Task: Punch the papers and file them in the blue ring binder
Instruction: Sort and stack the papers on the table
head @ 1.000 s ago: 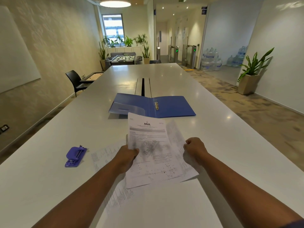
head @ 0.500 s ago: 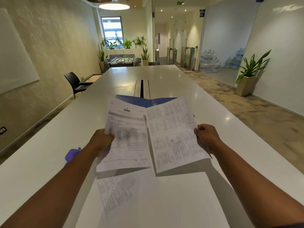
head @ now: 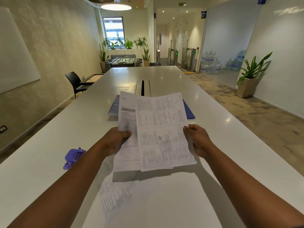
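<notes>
I hold two printed sheets up above the white table (head: 213,122). My left hand (head: 115,140) grips the left sheet (head: 127,116) at its lower edge. My right hand (head: 198,139) pinches the right sheet (head: 162,129), which overlaps the left one. Behind the sheets lies the open blue ring binder (head: 189,111), mostly hidden; its rings are out of sight. A purple hole punch (head: 74,156) sits on the table left of my left forearm. One more printed sheet (head: 113,196) lies flat on the table under my arms.
A cable slot (head: 142,88) runs down the table's middle beyond the binder. A black chair (head: 74,83) stands at the table's left side. A potted plant (head: 250,78) and water bottles (head: 212,63) are on the floor at the right.
The two sheets, held side by side half a second ago, have come together so the right one overlaps the left. Both hands moved closer to each other.
</notes>
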{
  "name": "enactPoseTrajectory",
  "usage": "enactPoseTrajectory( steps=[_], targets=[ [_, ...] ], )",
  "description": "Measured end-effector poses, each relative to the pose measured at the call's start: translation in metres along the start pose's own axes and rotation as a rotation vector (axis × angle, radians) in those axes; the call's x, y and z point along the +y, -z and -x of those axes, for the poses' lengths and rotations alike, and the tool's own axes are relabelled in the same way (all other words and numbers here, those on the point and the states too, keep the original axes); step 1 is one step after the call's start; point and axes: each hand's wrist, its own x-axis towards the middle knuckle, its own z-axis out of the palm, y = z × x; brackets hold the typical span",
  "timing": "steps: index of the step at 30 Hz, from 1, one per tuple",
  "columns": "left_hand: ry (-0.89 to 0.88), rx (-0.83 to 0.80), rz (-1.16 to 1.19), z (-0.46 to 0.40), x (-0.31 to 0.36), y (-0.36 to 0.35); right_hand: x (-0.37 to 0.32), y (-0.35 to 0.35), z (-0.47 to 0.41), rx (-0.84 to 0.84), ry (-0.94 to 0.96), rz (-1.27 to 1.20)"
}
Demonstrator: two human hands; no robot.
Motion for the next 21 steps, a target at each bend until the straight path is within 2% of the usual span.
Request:
enactPoseTrajectory(
  steps=[6,14,21],
  targets=[
    [-0.029,-0.05,0.051,-0.002,0.004,-0.017,-0.002,-0.016,0.006,-0.02,-0.026,-0.114],
    [-0.079,-0.143,0.146,0.004,0.004,-0.037,0.005,-0.028,0.004,0.002,-0.007,-0.065],
    [-0.165,-0.101,0.172,0.005,-0.004,-0.044,0.003,-0.031,0.004,0.046,0.003,-0.085]
  ],
)
